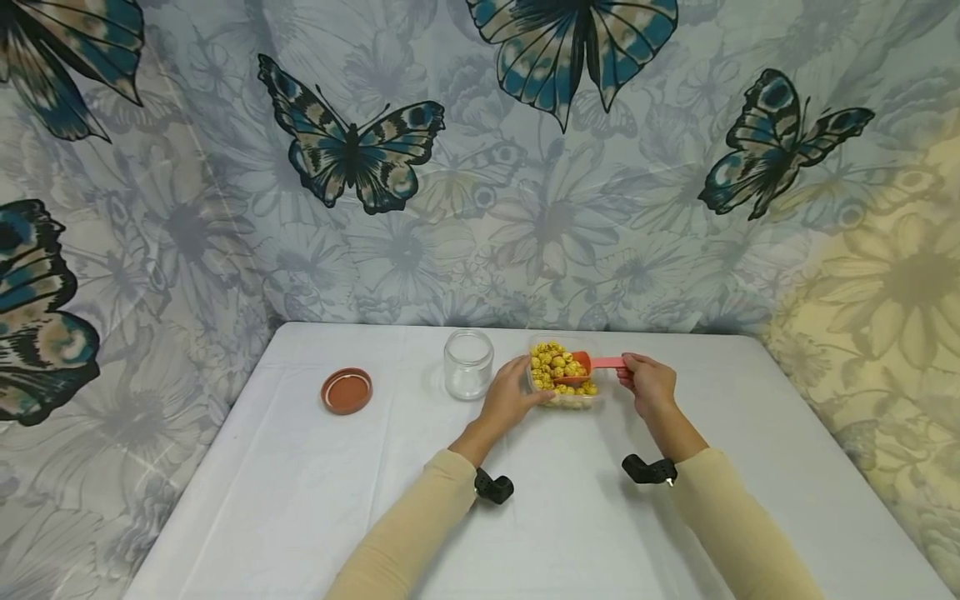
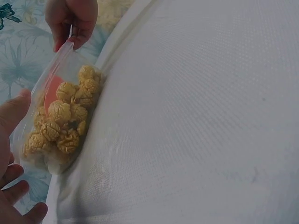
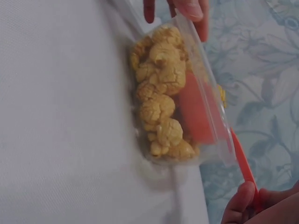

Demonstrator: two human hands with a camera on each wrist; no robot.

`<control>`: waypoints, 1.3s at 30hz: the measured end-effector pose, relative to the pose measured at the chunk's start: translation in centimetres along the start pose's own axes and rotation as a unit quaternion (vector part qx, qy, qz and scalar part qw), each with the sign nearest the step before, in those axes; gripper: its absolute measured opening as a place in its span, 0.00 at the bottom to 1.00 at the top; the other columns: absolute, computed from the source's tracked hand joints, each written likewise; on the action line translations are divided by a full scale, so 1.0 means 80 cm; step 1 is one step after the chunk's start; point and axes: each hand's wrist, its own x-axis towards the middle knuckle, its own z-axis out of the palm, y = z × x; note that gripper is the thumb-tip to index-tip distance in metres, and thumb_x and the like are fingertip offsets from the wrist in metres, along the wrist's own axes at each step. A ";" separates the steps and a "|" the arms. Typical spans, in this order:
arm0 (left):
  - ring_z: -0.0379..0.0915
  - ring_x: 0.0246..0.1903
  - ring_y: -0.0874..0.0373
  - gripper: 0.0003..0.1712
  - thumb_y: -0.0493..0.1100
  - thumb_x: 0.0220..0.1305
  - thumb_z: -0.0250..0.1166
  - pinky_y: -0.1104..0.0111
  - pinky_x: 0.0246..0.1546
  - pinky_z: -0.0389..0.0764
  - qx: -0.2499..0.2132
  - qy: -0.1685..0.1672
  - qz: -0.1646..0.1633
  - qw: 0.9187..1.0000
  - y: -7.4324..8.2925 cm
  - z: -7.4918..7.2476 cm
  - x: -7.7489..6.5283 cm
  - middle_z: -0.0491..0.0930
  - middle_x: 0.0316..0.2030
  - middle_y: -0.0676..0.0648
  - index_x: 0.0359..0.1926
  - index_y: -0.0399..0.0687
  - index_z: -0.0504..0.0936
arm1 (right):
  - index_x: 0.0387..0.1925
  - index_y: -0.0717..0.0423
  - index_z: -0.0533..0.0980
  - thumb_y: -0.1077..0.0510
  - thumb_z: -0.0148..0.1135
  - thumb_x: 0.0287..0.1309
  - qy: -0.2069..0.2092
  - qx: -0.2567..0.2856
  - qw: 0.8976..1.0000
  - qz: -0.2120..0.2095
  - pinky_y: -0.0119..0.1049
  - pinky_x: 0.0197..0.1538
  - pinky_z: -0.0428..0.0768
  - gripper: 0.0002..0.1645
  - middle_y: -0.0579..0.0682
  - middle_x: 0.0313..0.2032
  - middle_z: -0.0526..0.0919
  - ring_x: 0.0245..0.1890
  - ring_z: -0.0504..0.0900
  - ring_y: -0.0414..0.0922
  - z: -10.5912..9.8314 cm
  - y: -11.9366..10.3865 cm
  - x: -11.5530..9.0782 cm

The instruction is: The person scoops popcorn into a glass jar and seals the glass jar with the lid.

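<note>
A clear plastic container (image 1: 567,403) of yellow popcorn (image 1: 551,364) sits on the table. My left hand (image 1: 512,393) holds its left side, thumb at the near rim and fingers along the side. In the right wrist view, fingertips (image 3: 189,9) of that hand rest at the container's rim. My right hand (image 1: 649,382) pinches the end of the handle of a red scoop (image 1: 608,362). The scoop's bowl is down among the popcorn inside the container, and part of it shows red through the wall in both wrist views. Popcorn shows around the bowl.
Left of the container stands a clear glass jar (image 1: 468,367) without a lid. Farther left lies a round brown lid (image 1: 347,391). A white cloth (image 1: 300,500) covers the table, and butterfly-patterned fabric (image 1: 420,250) hangs behind it and at the sides.
</note>
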 end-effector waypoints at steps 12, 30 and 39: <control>0.59 0.71 0.46 0.47 0.60 0.59 0.67 0.54 0.69 0.66 -0.016 0.000 -0.011 1.000 0.002 0.005 -0.001 0.63 0.71 0.42 0.72 0.43 0.62 | 0.64 0.64 0.68 0.61 0.52 0.70 -0.015 0.071 0.997 0.032 0.22 0.28 0.80 0.24 0.39 0.18 0.81 0.20 0.78 0.33 -0.027 -0.004 0.006; 0.60 0.70 0.47 0.47 0.60 0.60 0.67 0.55 0.70 0.66 -0.018 0.007 -0.009 1.000 0.004 0.010 0.002 0.63 0.71 0.43 0.72 0.44 0.61 | 0.50 0.58 0.75 0.60 0.54 0.68 -0.013 0.085 0.996 0.021 0.23 0.28 0.80 0.11 0.41 0.19 0.82 0.21 0.78 0.34 -0.031 -0.009 0.005; 0.61 0.70 0.48 0.46 0.59 0.59 0.68 0.55 0.69 0.66 -0.019 0.011 -0.019 1.000 0.005 0.011 -0.001 0.64 0.70 0.43 0.72 0.44 0.63 | 0.60 0.63 0.70 0.59 0.56 0.68 -0.008 0.080 0.996 0.027 0.23 0.28 0.80 0.22 0.41 0.19 0.82 0.21 0.78 0.34 -0.033 -0.007 0.004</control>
